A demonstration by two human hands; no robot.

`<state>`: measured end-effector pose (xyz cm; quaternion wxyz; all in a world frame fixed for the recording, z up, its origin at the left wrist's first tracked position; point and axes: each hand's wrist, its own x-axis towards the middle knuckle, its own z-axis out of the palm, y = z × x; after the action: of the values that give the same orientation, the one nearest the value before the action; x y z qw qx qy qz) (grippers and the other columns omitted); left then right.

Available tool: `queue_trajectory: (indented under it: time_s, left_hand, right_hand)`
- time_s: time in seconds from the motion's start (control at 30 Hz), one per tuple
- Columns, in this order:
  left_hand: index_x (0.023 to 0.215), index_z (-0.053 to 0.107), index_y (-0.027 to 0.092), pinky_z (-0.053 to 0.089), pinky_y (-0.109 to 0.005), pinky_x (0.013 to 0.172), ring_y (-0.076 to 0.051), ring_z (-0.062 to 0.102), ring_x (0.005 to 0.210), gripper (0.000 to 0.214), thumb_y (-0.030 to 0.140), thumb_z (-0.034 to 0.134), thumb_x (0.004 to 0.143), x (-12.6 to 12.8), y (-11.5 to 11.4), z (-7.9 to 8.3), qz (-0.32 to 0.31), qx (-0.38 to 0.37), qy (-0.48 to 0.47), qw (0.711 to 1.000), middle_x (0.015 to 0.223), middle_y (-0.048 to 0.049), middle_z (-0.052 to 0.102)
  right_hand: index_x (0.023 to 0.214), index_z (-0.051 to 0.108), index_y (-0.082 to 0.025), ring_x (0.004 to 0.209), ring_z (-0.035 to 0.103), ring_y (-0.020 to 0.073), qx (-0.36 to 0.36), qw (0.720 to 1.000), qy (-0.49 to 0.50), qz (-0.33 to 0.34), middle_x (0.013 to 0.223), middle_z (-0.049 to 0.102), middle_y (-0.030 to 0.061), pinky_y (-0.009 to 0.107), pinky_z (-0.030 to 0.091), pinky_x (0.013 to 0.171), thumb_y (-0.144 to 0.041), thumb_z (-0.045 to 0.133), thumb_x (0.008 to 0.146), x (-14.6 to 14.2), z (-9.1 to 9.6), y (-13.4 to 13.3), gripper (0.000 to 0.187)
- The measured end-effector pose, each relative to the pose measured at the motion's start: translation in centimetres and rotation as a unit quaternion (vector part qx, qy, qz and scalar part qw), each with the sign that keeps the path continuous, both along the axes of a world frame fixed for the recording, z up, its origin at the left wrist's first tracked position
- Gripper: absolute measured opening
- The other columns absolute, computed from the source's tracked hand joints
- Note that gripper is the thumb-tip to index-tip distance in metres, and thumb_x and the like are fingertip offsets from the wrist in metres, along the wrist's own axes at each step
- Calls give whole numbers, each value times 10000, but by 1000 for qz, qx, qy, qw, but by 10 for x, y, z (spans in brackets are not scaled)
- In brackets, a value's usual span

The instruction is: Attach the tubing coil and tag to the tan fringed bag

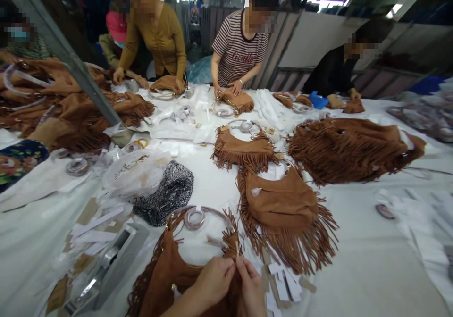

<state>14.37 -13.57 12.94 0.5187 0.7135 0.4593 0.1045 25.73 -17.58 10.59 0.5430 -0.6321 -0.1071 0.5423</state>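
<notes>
Left hand [212,279] and right hand [252,284] pinch closed on the fringed suede bag [166,274], seemingly gripping its strap end [236,250].

Bare table [361,265] lies open to the right. Ahead, fringed bag [283,204] blocks the way; tape dispenser [113,260] and paper scraps [283,286] crowd both sides.

Bag [166,270] under my fingers: matt brown suede, soft nap, fringed. Table cover [354,270]: smooth white cloth. Tape dispenser [113,265]: glossy metal.
</notes>
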Motion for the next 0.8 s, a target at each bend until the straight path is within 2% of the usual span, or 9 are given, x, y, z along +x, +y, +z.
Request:
queue_trajectory:
  time_s: [0.07, 0.13, 0.23, 0.3, 0.4, 0.5, 0.6, 0.7, 0.8]
  left_hand:
    - [749, 613, 180, 399, -257, 666, -171, 577, 731, 339, 296, 340, 914, 6, 5, -6, 18, 13, -54, 998, 792, -63, 653]
    - [822, 631, 179, 416, -252, 752, -169, 583, 833, 298, 291, 366, 898, 10, 17, -14, 97, 27, -67, 993, 887, -64, 658]
    - [861, 641, 171, 416, -259, 767, -173, 592, 847, 305, 317, 375, 887, 16, 43, -31, 202, 6, 23, 979, 884, -62, 668]
    - [728, 635, 165, 408, -277, 715, -194, 596, 766, 319, 393, 449, 852, 24, 59, -43, 200, -14, 75, 977, 756, -64, 661]
    - [601, 597, 164, 380, -291, 654, -225, 589, 702, 304, 445, 625, 714, 43, 72, -60, 188, -31, 106, 976, 650, -71, 633]
    - [621, 594, 163, 353, -281, 620, -219, 586, 695, 210, 355, 630, 700, 58, 74, -73, 213, -50, 129, 967, 667, -75, 636]
    - [614, 572, 173, 329, -264, 578, -187, 566, 635, 198, 325, 578, 740, 64, 71, -84, 248, -75, 132, 957, 624, -47, 615]
    - [620, 555, 178, 338, -245, 579, -164, 554, 620, 205, 325, 565, 763, 63, 67, -93, 287, -94, 116, 946, 600, -17, 596]
    - [666, 566, 172, 357, -233, 599, -158, 557, 644, 144, 285, 575, 754, 63, 64, -101, 327, -107, 89, 935, 630, -9, 602]
  right_hand:
    - [787, 639, -189, 779, 648, 213, 20, 997, 53, -49, 799, 689, 41, 322, 547, 715, -478, 818, 542, 17, 9, 9, 418]
    - [783, 608, -204, 621, 606, 139, 33, 993, 71, -85, 701, 644, -16, 256, 528, 608, -434, 837, 536, 40, 17, 18, 408]
    - [828, 618, -192, 403, 414, 63, 16, 997, -35, -62, 576, 562, -59, 186, 366, 389, -469, 795, 588, 77, 18, 27, 407]
    - [842, 646, -156, 433, 455, 94, -8, 989, -150, -5, 599, 604, -15, 211, 360, 395, -513, 754, 605, 94, 10, 31, 442]
    - [788, 676, -129, 604, 585, 196, -27, 952, -292, 86, 682, 669, 63, 283, 458, 539, -548, 684, 622, 101, -8, 34, 451]
    - [771, 681, -149, 680, 613, 244, -36, 911, -381, 153, 726, 689, 87, 337, 471, 645, -551, 560, 693, 89, -25, 36, 427]
    - [798, 671, -166, 708, 619, 247, -35, 880, -435, 190, 761, 693, 96, 350, 457, 707, -514, 443, 773, 75, -35, 36, 417]
    - [849, 659, -172, 752, 623, 238, -44, 827, -509, 233, 834, 692, 106, 336, 439, 740, -453, 342, 840, 70, -40, 38, 424]
    - [877, 656, -168, 787, 617, 240, -58, 794, -547, 260, 876, 680, 125, 328, 419, 750, -405, 332, 853, 74, -42, 46, 402]
